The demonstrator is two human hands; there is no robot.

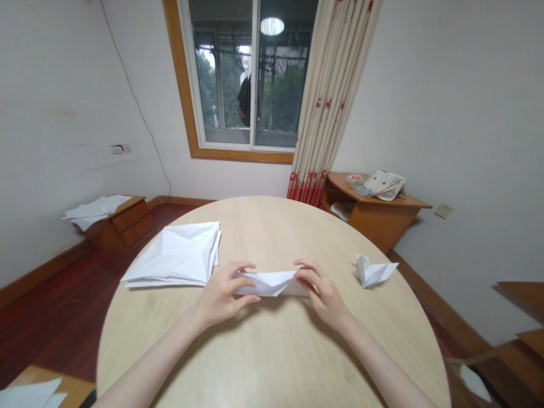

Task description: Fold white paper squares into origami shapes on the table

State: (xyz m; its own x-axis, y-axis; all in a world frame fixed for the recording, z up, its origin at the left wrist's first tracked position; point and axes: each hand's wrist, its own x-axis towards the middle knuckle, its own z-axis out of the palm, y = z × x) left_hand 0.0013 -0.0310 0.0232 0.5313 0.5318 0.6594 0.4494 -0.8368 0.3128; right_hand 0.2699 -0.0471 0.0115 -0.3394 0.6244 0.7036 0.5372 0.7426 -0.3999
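A folded piece of white paper (272, 283) lies on the round wooden table (272, 351) in front of me. My left hand (225, 292) grips its left end with thumb and fingers pinched round it. My right hand (323, 292) holds its right end, fingers curled over the paper's edge. The paper sits low, touching or just above the tabletop.
A stack of creased white sheets (176, 255) lies on the table at the left. A small finished paper figure (374, 272) rests at the right. Low wooden cabinets stand by the left wall (123, 221) and right of the curtain (374, 212).
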